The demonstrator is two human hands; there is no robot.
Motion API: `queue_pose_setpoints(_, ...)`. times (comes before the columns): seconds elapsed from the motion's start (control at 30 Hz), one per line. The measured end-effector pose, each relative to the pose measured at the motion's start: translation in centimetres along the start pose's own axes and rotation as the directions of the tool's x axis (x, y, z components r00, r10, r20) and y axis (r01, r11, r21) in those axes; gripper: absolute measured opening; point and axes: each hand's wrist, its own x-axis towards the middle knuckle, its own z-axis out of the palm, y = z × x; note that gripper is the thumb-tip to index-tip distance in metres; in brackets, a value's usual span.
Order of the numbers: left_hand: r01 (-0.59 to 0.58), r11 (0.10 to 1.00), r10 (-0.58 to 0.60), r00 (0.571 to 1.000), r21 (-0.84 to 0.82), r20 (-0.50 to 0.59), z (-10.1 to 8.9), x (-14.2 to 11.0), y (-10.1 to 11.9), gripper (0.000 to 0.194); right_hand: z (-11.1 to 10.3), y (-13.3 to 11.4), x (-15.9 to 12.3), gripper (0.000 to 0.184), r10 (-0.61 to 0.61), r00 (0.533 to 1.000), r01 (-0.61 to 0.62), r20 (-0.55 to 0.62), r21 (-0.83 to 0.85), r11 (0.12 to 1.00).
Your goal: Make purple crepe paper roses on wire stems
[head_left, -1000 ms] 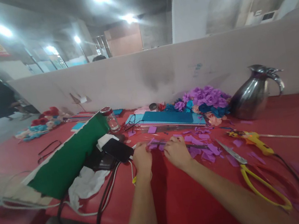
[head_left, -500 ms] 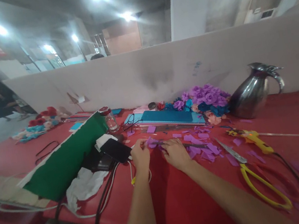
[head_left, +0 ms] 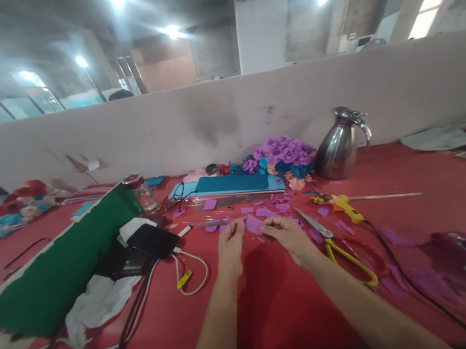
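Note:
A small piece of purple paper is stretched between my two hands, just above the red table. My left hand pinches near its left side, with a bit of purple showing at the fingertips. My right hand has thumb and fingers closed on its right edge. Behind my left hand lies a thin dark rod, partly hidden. Loose purple paper scraps are scattered just beyond my fingers. Scissors with yellow handles lie to the right of my right hand.
A yellow glue gun with a cord, a steel jug and purple paper flowers stand to the right and back. On the left are a phone, white cables, a glass jar and a green panel.
The view has turned right. The dark rod, earlier under my right hand, now lies behind my left hand. A flat purple paper piece is now spread between my fingers.

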Motion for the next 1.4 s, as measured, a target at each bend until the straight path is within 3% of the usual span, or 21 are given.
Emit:
queue_pose_setpoints(0.13, 0.051, 0.999, -0.051, 0.997, 0.002, 0.061, 1.0, -0.9, -1.0, 0.036, -1.2, 0.7, -0.8, 0.023, 0.001, 1.0, 0.0, -0.022, 0.053, 0.999)
queue_pose_setpoints(0.4, 0.042, 0.999, -0.042, 0.999, -0.002, 0.015, 1.6, -2.1, -1.7, 0.026, -2.3, 1.7, -0.5, 0.023, -0.078, 0.99, 0.085, -0.117, 0.054, 0.995)
queue_pose_setpoints(0.57, 0.108, 0.992, -0.115, 0.987, 0.069, 0.108, 1.7, -2.7, -1.6, 0.028, -2.9, 1.1, -1.2, 0.023, -0.234, 0.972, 0.223, -0.017, -0.247, 0.943)
queue_pose_setpoints(0.7, 0.084, 0.991, -0.094, 0.992, 0.106, 0.09, 1.4, -2.0, -1.6, 0.025, -7.2, 0.6, -3.4, 0.028, -0.356, 0.934, 0.265, -0.039, -0.593, 0.76)
queue_pose_setpoints(0.8, 0.093, 0.996, -0.094, 0.994, 0.011, 0.047, 1.4, -0.9, -1.7, 0.03, -12.3, 1.1, -5.7, 0.033, -0.366, 0.928, 0.118, -0.063, -0.885, 0.451)
queue_pose_setpoints(0.87, 0.103, 0.993, -0.101, 0.994, -0.065, 0.032, 1.5, -0.3, -1.7, 0.034, -14.9, 1.6, -6.9, 0.041, -0.273, 0.957, -0.008, -0.093, -0.955, 0.297)
queue_pose_setpoints(0.93, 0.111, 0.988, -0.109, 0.994, -0.11, 0.023, 1.7, 0.0, -1.8, 0.036, -16.0, 1.8, -7.4, 0.047, -0.177, 0.98, -0.053, -0.094, -0.974, 0.221)
queue_pose_setpoints(1.07, 0.165, 0.974, -0.167, 0.986, -0.157, 0.0, 1.8, -0.8, -1.8, 0.035, -15.1, 1.0, -7.2, 0.059, -0.075, 0.987, -0.129, -0.143, -0.978, 0.164)
queue_pose_setpoints(1.23, 0.245, 0.923, -0.268, 0.963, -0.296, -0.04, 2.2, -2.7, -1.5, 0.042, -14.7, -0.2, -7.9, 0.063, -0.123, 0.964, -0.209, -0.234, -0.96, 0.187)
queue_pose_setpoints(1.3, 0.249, 0.909, -0.283, 0.957, -0.335, -0.057, 2.7, -3.3, -1.2, 0.045, -14.7, -0.2, -8.7, 0.062, -0.145, 0.961, -0.187, -0.236, -0.938, 0.291)
queue_pose_setpoints(1.4, 0.261, 0.894, -0.31, 0.947, -0.365, -0.082, 3.6, -3.8, -0.9, 0.047, -13.7, 0.2, -9.5, 0.061, -0.172, 0.954, -0.103, -0.244, -0.81, 0.577)
